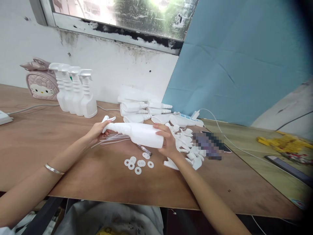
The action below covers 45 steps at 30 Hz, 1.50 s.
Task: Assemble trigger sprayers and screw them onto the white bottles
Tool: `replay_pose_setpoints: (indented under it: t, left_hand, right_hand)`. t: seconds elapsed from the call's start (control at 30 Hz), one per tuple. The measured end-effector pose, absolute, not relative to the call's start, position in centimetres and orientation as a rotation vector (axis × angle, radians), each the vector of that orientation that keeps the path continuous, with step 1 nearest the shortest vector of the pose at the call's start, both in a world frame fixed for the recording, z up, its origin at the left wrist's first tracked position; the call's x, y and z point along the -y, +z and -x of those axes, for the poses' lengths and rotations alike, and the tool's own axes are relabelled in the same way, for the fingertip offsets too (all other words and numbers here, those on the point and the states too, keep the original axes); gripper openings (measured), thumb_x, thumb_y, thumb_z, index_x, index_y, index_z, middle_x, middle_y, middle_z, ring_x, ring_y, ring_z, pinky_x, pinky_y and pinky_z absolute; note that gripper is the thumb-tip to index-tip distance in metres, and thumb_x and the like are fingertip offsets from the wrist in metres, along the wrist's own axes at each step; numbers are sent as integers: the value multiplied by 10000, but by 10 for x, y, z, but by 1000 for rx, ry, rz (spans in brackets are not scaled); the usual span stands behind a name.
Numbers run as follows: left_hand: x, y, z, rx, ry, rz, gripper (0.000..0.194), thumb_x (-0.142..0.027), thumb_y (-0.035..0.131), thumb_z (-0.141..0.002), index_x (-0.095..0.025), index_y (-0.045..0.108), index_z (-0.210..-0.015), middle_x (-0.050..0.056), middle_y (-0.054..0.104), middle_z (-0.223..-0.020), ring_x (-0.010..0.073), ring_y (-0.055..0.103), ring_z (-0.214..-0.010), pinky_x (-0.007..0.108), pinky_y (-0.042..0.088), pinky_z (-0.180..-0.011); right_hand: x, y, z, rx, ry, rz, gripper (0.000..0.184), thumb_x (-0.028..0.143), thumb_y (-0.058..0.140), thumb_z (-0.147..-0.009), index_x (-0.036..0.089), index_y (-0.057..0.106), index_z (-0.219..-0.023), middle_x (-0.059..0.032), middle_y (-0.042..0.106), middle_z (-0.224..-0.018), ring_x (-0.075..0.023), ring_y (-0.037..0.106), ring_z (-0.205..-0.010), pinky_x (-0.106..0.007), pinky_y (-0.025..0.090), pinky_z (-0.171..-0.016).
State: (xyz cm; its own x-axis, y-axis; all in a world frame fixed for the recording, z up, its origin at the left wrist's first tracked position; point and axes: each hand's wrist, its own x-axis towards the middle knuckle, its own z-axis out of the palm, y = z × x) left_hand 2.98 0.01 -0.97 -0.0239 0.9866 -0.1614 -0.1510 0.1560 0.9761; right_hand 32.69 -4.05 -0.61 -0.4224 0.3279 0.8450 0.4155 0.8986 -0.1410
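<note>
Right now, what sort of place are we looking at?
Probably a small workroom or workshop, though it could be in a home. A white spray bottle is being held at a wooden table, where loose spray heads and flat white rings lie about.

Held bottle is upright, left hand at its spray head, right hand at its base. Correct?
Not upright: the head view shows the bottle held on its side. Left hand at its spray head, right hand at its base: correct.
</note>
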Motion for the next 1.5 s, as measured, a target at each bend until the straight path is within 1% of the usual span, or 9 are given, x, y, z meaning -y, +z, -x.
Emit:
replay_pose_setpoints:
  t: [0.23, 0.4, 0.5, 0.7, 0.8, 0.97, 1.07, 1.33, 1.5]
  left_hand:
    - [2, 1, -29, -1075, 1285, -952, 273, -271, 671, -679, -88, 567, -854, 32, 582, -594, 76, 505, -435, 159, 443, -407]
    - [5, 4, -29, -1091, 1260, -1028, 292, -297, 672, -676, -55, 581, -813, 52, 574, -543, 81, 481, -405, 154, 409, -363]
    - [7, 1, -32, -1173, 1197, -1004, 341, -344, 690, -649, -39, 598, -772, 48, 554, -506, 79, 468, -393, 152, 396, -345]
    - [7, -1, -35, -1218, 1274, -919, 349, -342, 708, -624, -56, 605, -796, 43, 563, -541, 74, 476, -408, 145, 407, -353]
    - [6, 0, -33, -1160, 1283, -936, 352, -333, 709, -630, -60, 605, -826, 40, 561, -552, 73, 484, -424, 144, 417, -369]
    - [6, 3, -32, -1056, 1298, -990, 332, -299, 699, -653, -50, 596, -846, 67, 588, -614, 84, 516, -483, 157, 455, -433]
    - [7, 5, -31, -1038, 1288, -994, 310, -291, 687, -663, -46, 597, -829, 68, 583, -595, 87, 509, -469, 158, 440, -411]
    - [11, 7, -29, -885, 1207, -1040, 292, -246, 688, -640, -119, 593, -886, 38, 596, -670, 107, 535, -518, 197, 471, -438]
    - [9, 5, -30, -1029, 1188, -1046, 306, -344, 681, -643, -106, 594, -815, 18, 556, -571, 87, 492, -448, 165, 418, -386]
  right_hand:
    - [42, -9, -324, 1870, 7, 864, 616, 236, 666, -645, 232, 346, -1171, -84, 511, -1093, -237, 505, -1008, -404, 424, -846]
    - [40, -6, -325, 1881, 101, 887, 429, 204, 618, -672, 222, 424, -1054, -69, 527, -1039, -224, 514, -973, -392, 432, -825]
    - [40, -3, -326, 1920, -24, 757, 367, 134, 543, -689, 242, 430, -1021, -66, 510, -1083, -231, 493, -1023, -440, 401, -866]
    - [41, -3, -327, 2020, -310, 623, 435, 153, 572, -684, 285, 415, -1067, -64, 489, -1125, -257, 449, -1092, -476, 385, -876]
    - [41, -6, -326, 1999, -201, 707, 441, 149, 570, -689, 269, 412, -1083, -66, 507, -1100, -237, 483, -1047, -433, 406, -857]
    - [40, -10, -326, 1851, 78, 976, 534, 305, 676, -633, 234, 407, -1090, -64, 528, -1041, -221, 519, -940, -364, 432, -792]
    - [40, -8, -327, 1831, 162, 993, 540, 333, 688, -618, 226, 417, -1072, -58, 514, -1040, -211, 507, -933, -345, 421, -793]
    - [39, -2, -327, 1751, 201, 962, 424, 261, 668, -628, 218, 453, -990, -37, 520, -974, -195, 506, -900, -334, 415, -793]
    - [39, -3, -328, 1832, 94, 849, 385, 164, 587, -670, 227, 442, -1021, -66, 525, -1059, -219, 505, -996, -404, 401, -856]
